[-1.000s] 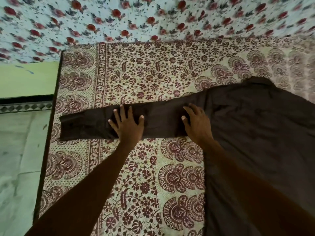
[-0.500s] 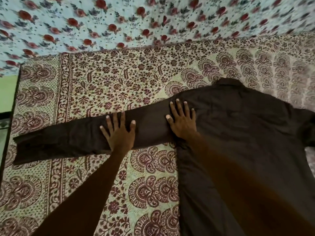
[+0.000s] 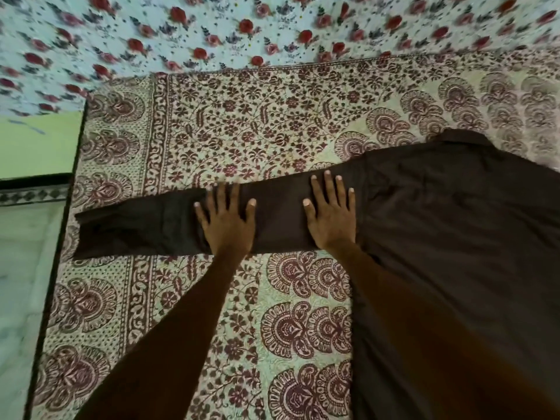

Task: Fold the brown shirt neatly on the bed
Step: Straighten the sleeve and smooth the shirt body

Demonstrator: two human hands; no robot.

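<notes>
The brown shirt lies spread flat on the bed, its body at the right and its collar toward the far side. One long sleeve stretches straight out to the left, its cuff close to the bed's left edge. My left hand rests flat on the middle of that sleeve, fingers spread. Palm down, my right hand presses the sleeve near the shoulder seam. Neither hand grips the cloth. The shirt's right side runs out of view.
The bed carries a cream cover with a maroon floral print. A light blue sheet with red roses lies along the far side. Left of the bed's dark edge are a pale tiled floor and a green wall.
Both hands have slid a little along the sleeve, staying flat on it. The view swung right, then back left, so the floor and green wall show again.
</notes>
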